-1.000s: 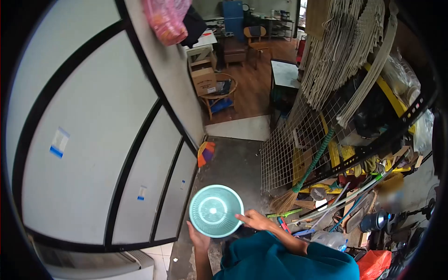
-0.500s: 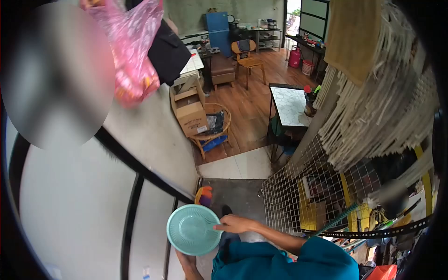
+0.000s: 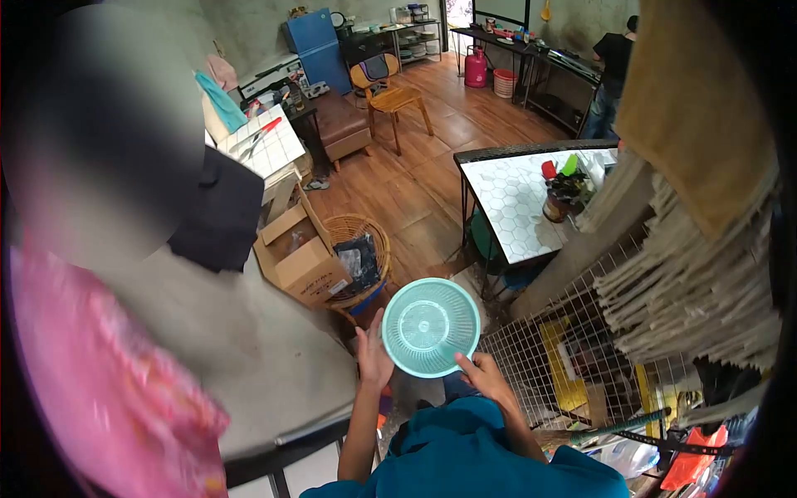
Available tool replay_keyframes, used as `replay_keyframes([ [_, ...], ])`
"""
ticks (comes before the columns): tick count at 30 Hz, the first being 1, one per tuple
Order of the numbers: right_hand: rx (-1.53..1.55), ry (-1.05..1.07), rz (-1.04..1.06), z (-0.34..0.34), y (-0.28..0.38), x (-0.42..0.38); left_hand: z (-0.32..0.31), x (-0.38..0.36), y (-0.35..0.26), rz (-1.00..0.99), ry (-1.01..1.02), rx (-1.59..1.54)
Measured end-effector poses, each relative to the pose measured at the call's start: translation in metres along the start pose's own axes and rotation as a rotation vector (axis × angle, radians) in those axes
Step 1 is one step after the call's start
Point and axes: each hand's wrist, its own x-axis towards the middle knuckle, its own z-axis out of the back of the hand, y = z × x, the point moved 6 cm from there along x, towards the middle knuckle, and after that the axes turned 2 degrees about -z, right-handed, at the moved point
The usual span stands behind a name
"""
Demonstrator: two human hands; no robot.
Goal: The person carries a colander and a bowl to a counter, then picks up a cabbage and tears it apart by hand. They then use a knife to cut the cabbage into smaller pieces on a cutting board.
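Observation:
A round light-green plastic colander (image 3: 430, 328) with slotted sides faces up in front of my body, with nothing lying inside it. My right hand (image 3: 488, 380) grips its lower right rim, thumb over the edge and the other fingers hidden underneath. Beside the colander's left edge is my left hand (image 3: 373, 355), its fingers stretched out and apart, close to the rim.
An open cardboard box (image 3: 300, 259) rests by a wicker chair (image 3: 383, 249) ahead on the left. A hexagon-tiled table (image 3: 510, 207) stands right of centre, above a wire grid (image 3: 540, 357). Pink plastic (image 3: 108, 357) fills the lower left. Another person (image 3: 613, 75) stands far right.
The view has moved forward into the room. The colander has shifted right and up; my right hand now holds its lower right rim, and my left hand has come out from below to its left side.

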Motion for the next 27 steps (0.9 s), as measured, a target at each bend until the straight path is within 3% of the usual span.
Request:
replay_keyframes([
  [3, 0.129, -0.048, -0.105, 0.011, 0.020, 0.062, -0.007, 0.084, -0.008, -0.038, -0.031, 0.001],
  [5, 0.149, -0.029, -0.017, 0.024, 0.044, 0.114, 0.002, 0.140, -0.020, -0.053, -0.115, 0.095],
  [10, -0.126, 0.001, 0.011, 0.104, 0.117, 0.268, 0.037, 0.251, -0.071, -0.217, -0.381, 0.364],
  [14, -0.273, -0.058, 0.311, 0.143, 0.236, 0.359, 0.033, 0.317, -0.085, -0.260, -0.463, 0.358],
  [16, -0.287, -0.098, 0.317, 0.151, 0.261, 0.411, 0.019, 0.344, -0.102, -0.298, -0.558, 0.452],
  [20, -0.041, -0.041, 0.250, 0.150, 0.309, 0.484, 0.018, 0.416, -0.103, -0.180, -0.404, 0.448],
  [24, -0.012, -0.028, 0.248, 0.159, 0.339, 0.563, 0.011, 0.514, -0.107, -0.144, -0.410, 0.612],
  [26, -0.043, -0.057, 0.235, 0.165, 0.346, 0.612, 0.002, 0.570, -0.117, -0.188, -0.412, 0.630],
  [27, -0.080, -0.083, 0.241, 0.170, 0.358, 0.639, -0.011, 0.603, -0.132, -0.313, -0.389, 0.688],
])
